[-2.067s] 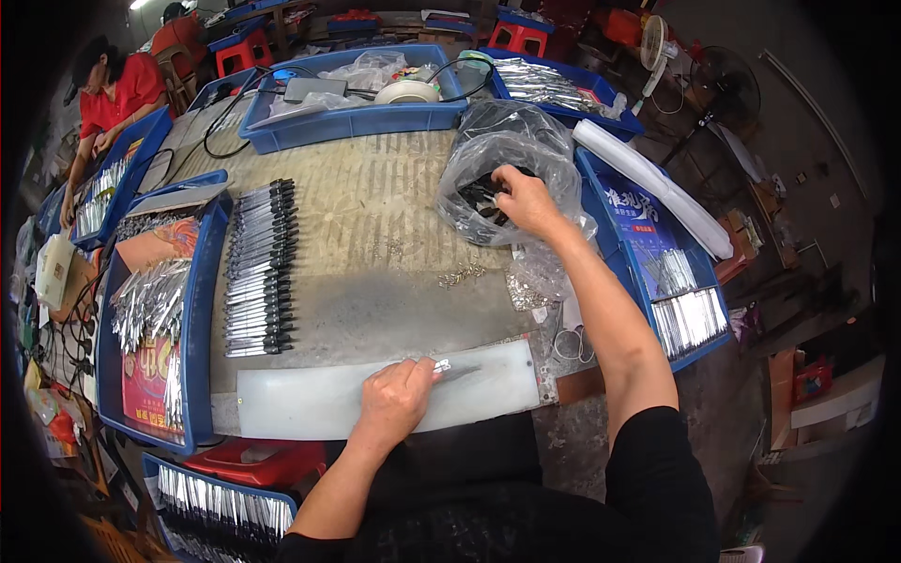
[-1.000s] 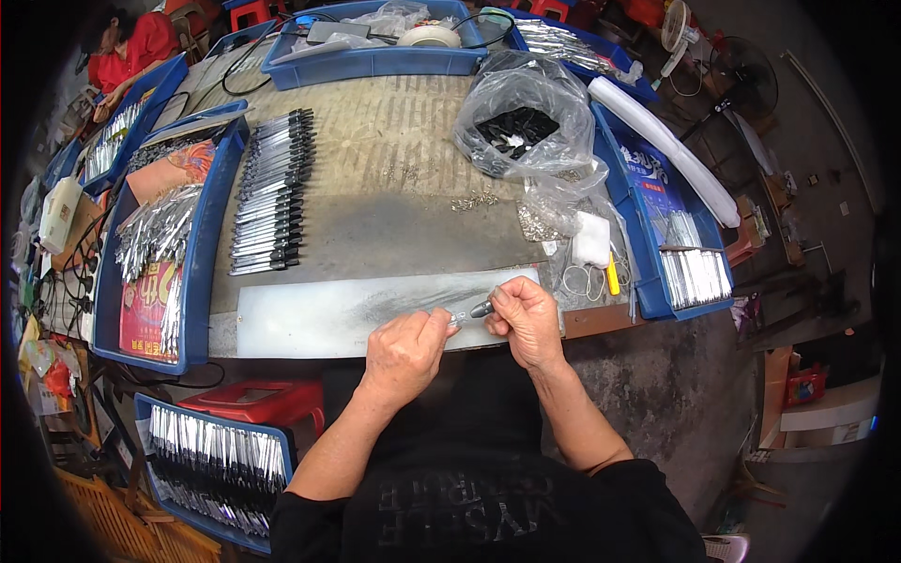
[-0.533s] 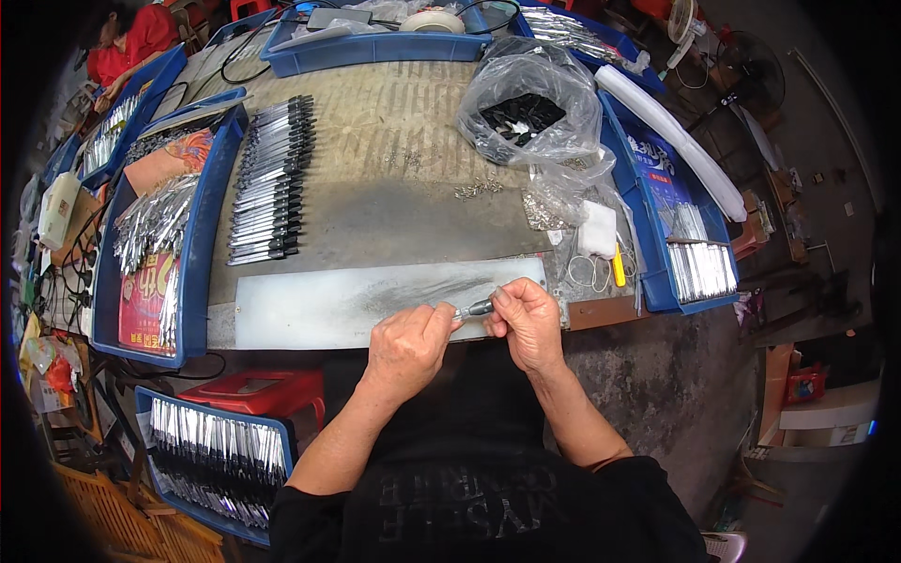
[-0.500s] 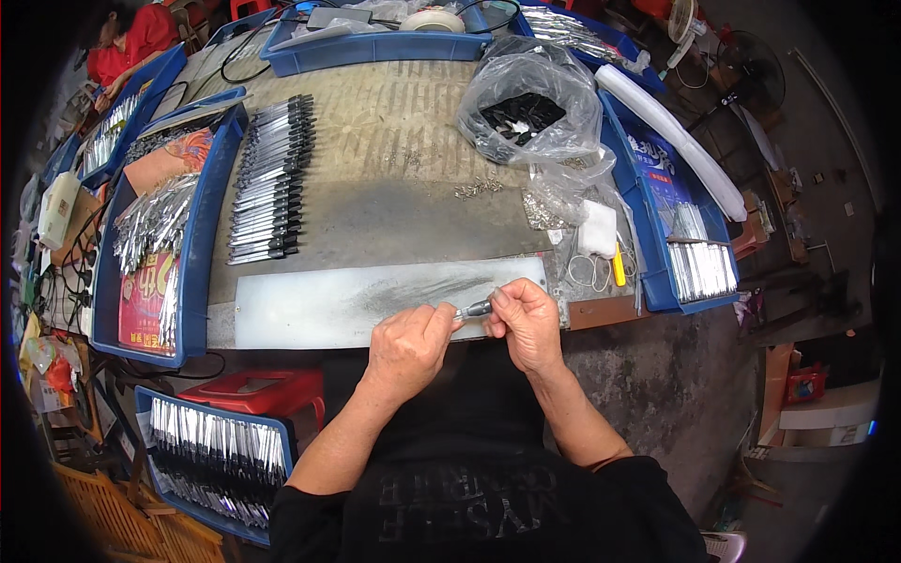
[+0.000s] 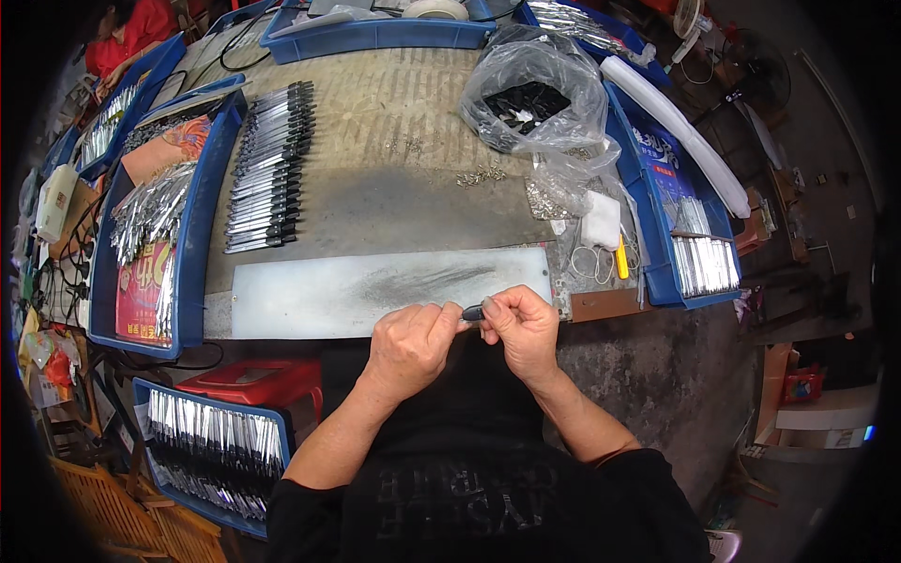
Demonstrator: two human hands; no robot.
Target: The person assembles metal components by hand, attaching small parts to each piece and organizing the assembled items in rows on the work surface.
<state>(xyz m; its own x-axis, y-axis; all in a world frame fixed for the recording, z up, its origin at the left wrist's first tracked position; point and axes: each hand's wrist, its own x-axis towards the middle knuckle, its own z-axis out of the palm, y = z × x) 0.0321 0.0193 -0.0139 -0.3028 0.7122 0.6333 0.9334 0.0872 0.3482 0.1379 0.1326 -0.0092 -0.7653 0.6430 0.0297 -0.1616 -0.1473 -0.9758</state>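
Note:
Just above the near table edge, my left hand (image 5: 411, 345) is closed around a pen, most of whose body is hidden in the fist. My right hand (image 5: 522, 333) pinches the pen's black grip (image 5: 473, 312) between thumb and fingers, close against the left knuckles. Under and beyond both hands lies a long whitish board (image 5: 310, 293) with dark smudges. Left of centre, a column of silver-and-black pens (image 5: 272, 169) lies side by side. Small metal pieces (image 5: 481, 175) are scattered beyond the board, near a clear bag (image 5: 488, 70) of black parts.
Blue trays of silver pen parts flank me: a left tray (image 5: 192, 272), a right tray (image 5: 664, 281) and a lower-left tray (image 5: 282, 427) beside a red stool (image 5: 258, 380). A yellow-handled tool (image 5: 621, 258) lies right. A person in red (image 5: 141, 28) sits far left.
My hands have drawn closer together along the pen; the silver part that showed between them is now mostly hidden. The view has shifted slightly.

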